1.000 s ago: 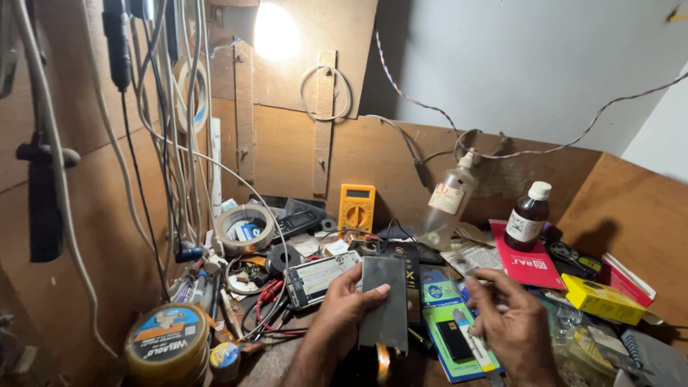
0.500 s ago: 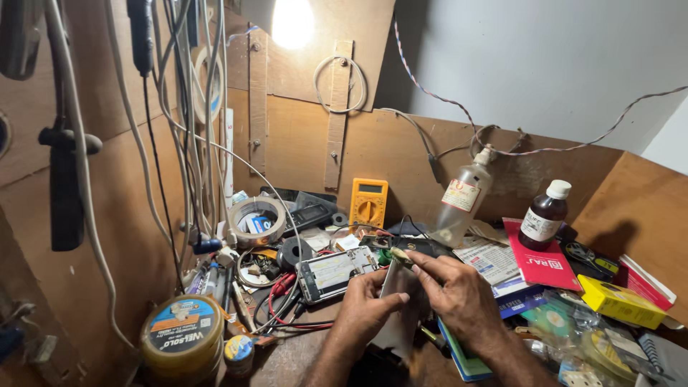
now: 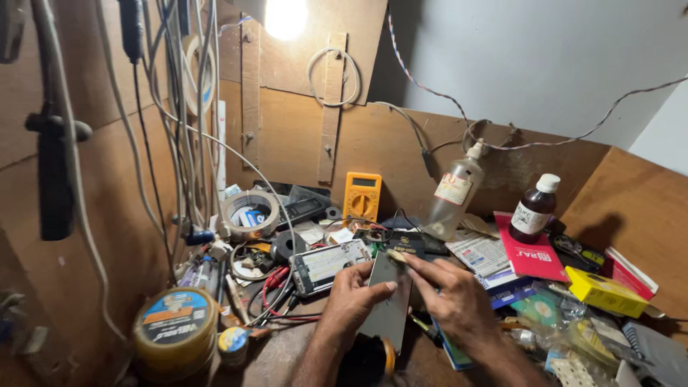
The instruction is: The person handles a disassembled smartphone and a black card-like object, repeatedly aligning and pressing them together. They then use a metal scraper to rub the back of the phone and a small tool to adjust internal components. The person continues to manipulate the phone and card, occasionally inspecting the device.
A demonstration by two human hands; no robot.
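Head view: the left hand (image 3: 355, 297) grips a flat grey phone panel (image 3: 387, 308) along its edge, while the right hand (image 3: 455, 301) pinches a small tool (image 3: 395, 256) at the panel's top corner (just past the fingertips lies an opened phone (image 3: 330, 264)).

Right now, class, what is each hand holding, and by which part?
The left hand grips the phone along its left edge; the right hand pinches its top corner.

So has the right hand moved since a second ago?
Yes. The right hand went left, from beside the red booklet onto the top of the dark panel that the left hand holds, below the yellow multimeter.
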